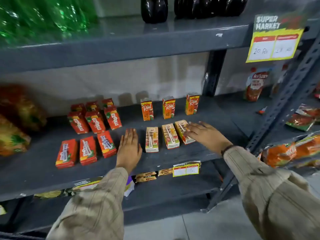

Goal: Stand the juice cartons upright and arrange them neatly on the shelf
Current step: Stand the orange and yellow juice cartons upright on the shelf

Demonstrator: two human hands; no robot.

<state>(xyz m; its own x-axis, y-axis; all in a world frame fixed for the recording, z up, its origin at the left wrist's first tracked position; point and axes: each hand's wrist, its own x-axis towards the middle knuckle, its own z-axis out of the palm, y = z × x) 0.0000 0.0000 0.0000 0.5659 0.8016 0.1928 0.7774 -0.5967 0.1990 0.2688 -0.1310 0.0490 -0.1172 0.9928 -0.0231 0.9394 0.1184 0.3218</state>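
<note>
Small juice cartons sit on the grey middle shelf (43, 174). Three orange Real cartons (168, 107) stand upright at the back right. In front of them three more Real cartons (152, 139) lie flat with their straws up. To the left, several red Maaza cartons (95, 122) stand leaning, and three red Maaza cartons (87, 150) lie flat near the front. My left hand (129, 148) rests flat on the shelf between the lying red and orange rows, holding nothing. My right hand (204, 133) lies with fingers spread over the rightmost lying Real carton (181, 130), not closed on it.
Green bottles (43, 18) and dark bottles (190, 7) fill the shelf above. A yellow price tag (273, 42) hangs at upper right, another price tag (186, 169) on the shelf edge. Blurred orange packs (12, 132) sit at left, ketchup pouches (256, 84) and snack bags (290, 151) at right.
</note>
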